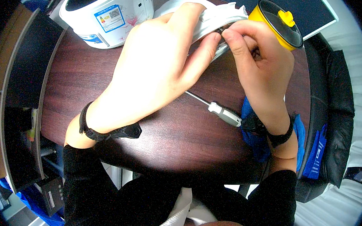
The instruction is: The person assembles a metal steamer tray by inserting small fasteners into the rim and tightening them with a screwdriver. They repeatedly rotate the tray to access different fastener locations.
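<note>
At the far side of the table I grip a white moulded plastic part [223,13] with a raised rim. My left hand [152,66] is wrapped over its near left side, thumb pointing toward the right hand. The thumb and forefinger of my right hand [265,62] pinch together at the part's near edge. Something small and dark shows between the fingertips, too covered to name. A screwdriver [225,114] with a grey and white handle lies on the table below the hands, its tip hidden behind my left hand.
A white appliance body [83,25] with a flower print and label stands at the far left. A yellow container with a dark lid [281,27] is at the far right. Blue cloth [253,140] lies under my right wrist. The brown table [76,92] has a curved near edge.
</note>
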The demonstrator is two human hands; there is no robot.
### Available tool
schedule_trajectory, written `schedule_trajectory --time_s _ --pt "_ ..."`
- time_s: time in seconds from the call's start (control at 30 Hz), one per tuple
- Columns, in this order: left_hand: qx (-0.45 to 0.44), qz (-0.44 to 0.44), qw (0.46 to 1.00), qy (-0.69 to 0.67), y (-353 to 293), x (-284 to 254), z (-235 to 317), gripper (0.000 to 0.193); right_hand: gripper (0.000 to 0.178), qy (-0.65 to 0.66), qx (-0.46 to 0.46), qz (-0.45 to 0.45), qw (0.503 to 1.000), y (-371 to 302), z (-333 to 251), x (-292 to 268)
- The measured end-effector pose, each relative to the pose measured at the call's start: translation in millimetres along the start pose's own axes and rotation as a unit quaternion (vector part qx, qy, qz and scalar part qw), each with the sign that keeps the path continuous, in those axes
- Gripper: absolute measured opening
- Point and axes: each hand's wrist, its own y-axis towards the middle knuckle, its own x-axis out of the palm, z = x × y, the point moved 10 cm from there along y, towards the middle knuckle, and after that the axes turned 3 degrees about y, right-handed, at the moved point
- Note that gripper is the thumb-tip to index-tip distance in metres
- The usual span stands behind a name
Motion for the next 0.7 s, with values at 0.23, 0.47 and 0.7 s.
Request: schedule_trajectory --time_s 0.23,0.47,0.7 --pt "-0.01 -0.01 1.0 -0.008 0 0 3 0.027 0.015 -0.075 -0.057 0.016 0.995 -1 -12 -2" --pt "-0.016 -0.02 0.999 0.024 -3 3 5 0.028 0.027 0.178 0.183 -0.068 0.965 -10 30 22" --pt "-0.02 -0.006 1.0 0.022 -3 3 3 0.028 0.038 0.509 0.382 -0.168 0.753 -38 37 63"
